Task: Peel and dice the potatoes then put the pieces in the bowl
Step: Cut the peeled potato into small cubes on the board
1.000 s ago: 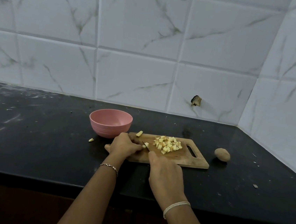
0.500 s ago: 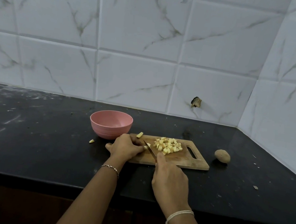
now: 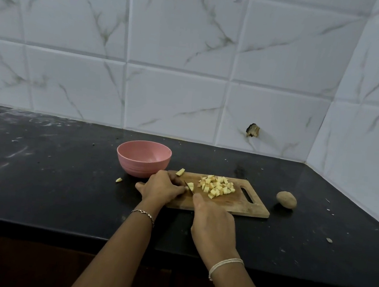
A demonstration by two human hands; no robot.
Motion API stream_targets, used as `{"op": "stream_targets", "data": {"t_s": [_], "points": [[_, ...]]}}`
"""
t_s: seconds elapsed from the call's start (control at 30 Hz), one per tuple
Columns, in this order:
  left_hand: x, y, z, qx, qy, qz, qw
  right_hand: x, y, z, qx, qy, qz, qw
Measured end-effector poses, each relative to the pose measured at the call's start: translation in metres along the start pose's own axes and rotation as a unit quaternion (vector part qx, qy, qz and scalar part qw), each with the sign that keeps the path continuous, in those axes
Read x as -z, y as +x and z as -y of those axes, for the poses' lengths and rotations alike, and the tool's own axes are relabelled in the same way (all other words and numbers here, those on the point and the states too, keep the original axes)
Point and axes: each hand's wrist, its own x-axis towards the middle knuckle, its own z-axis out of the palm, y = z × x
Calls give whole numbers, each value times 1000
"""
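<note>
Knife (image 3: 188, 187) showed less blade than half a second before, when a longer stretch of it stood clear between the hands. Judged as another downstroke into the potato remnant (image 3: 190, 185) at the left end of the cutting board (image 3: 235, 205). Right hand (image 3: 212, 225) had slid slightly forward and left. Its fingers were folded under and out of sight, taken as clamped on the hidden handle. Left hand (image 3: 163, 187) sat where it had been, fingers curled down and together, pinning the remnant, most of which was hidden under the fingertips. Meaning for the task: dicing of this potato looked nearly finished, only a small bit left to cut. Diced pile (image 3: 216, 187) lay mid-board, no visible change from the earlier frames. One stray cube (image 3: 180, 172) was at the board's far left corner and another stray bit (image 3: 119, 179) on the black counter (image 3: 63, 177), both unmoved. Pink bowl (image 3: 139, 167) stood just behind the left hand, no pieces visible inside, so the transfer had not started. Whole potato (image 3: 286, 199) remained unpeeled on the counter, well right of the board. Camera view had dropped a touch against the wall tiles, nothing else different.
</note>
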Motion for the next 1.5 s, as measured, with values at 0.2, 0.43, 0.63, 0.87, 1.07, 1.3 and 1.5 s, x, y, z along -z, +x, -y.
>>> {"op": "stream_targets", "data": {"t_s": [0.2,0.43,0.63,0.87,1.07,1.3,1.5], "points": [[-4,1,0,-32,46,-20,998,5,-12,-15,-26,3,3,1000],[-9,5,2,-58,21,-48,997,2,-18,-17,-44,16,-7,999],[-14,10,7,-73,4,-72,995,-6,-3,-12,-16,-9,-3,1000],[-17,10,1,-112,110,-64,986,-7,4,-30,-70,-16,-49,996],[-17,28,-20,-151,243,-50,957,-8,2,-36,-91,13,-81,993],[-24,38,-18,-152,278,-52,947,-11,8,-39,-86,24,-77,993],[-15,35,-10,-108,96,-39,989,-12,10,-40,-89,28,-80,992]]}}
